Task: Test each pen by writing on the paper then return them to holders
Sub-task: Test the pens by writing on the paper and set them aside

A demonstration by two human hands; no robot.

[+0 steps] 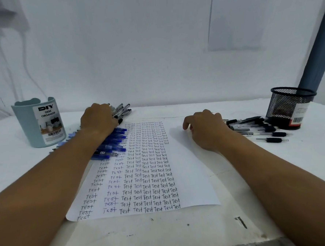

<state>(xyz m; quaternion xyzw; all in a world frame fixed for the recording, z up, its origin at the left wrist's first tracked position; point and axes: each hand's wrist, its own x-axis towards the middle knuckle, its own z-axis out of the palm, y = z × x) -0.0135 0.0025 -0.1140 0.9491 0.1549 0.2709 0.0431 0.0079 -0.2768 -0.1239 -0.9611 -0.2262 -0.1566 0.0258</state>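
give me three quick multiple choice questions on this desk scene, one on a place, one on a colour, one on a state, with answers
1. Where is the mesh cup?
A. far right of the table
B. on the paper
C. beside the left hand

2. What colour are the pens by the left forearm?
A. red
B. blue
C. green

3. What is the right hand holding?
A. a pen
B. the paper
C. nothing

Answers:
1 A, it stands at the table's right end.
2 B, the blue pens lie at the paper's left edge.
3 C, its fingers curl loosely, with nothing in them.
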